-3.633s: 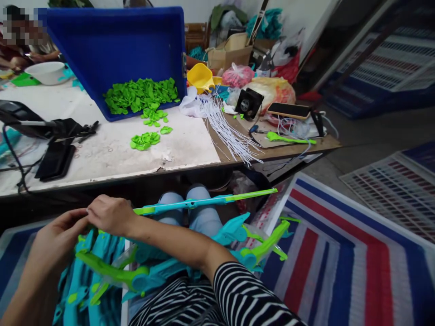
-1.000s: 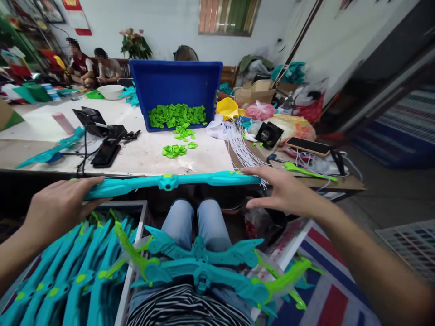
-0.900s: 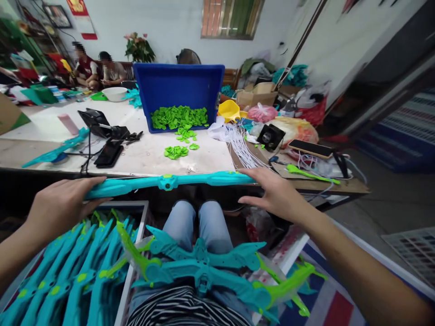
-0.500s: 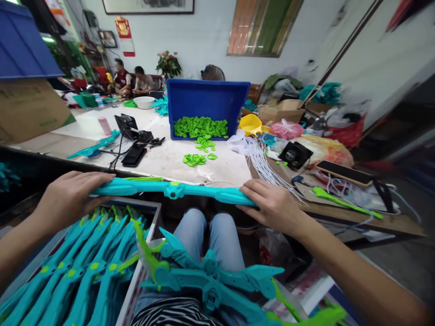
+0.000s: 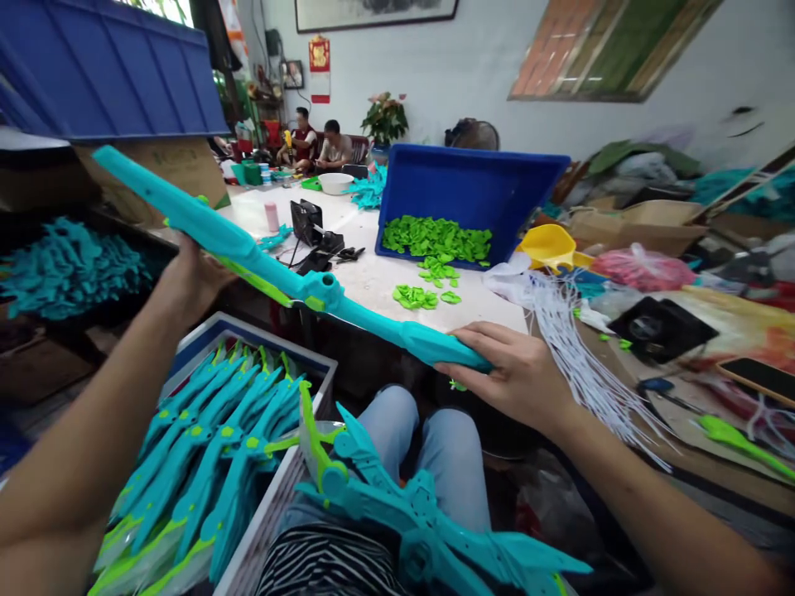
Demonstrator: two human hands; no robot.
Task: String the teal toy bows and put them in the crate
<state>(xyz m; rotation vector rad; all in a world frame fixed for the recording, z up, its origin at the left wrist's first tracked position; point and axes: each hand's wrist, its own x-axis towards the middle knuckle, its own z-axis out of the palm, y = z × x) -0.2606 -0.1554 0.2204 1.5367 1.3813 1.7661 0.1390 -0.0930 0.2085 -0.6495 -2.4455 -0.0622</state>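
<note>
I see one long teal toy bow (image 5: 291,285) tilted above the lap. My left hand (image 5: 190,277) grasps its raised part, fingers hidden behind it; my right hand (image 5: 518,377) clasps the lower tip. The bin's (image 5: 261,530) bows overlap, count unclear.

A long white worktable (image 5: 373,281) carries a tilted blue bin (image 5: 472,186) spilling green plastic pieces (image 5: 435,240). Right of the bin lie a yellow funnel (image 5: 550,246) and a bundle of white cords (image 5: 577,348); left of it, a black phone stand (image 5: 307,223), a pink bottle (image 5: 272,217) and a white bowl (image 5: 335,183)
</note>
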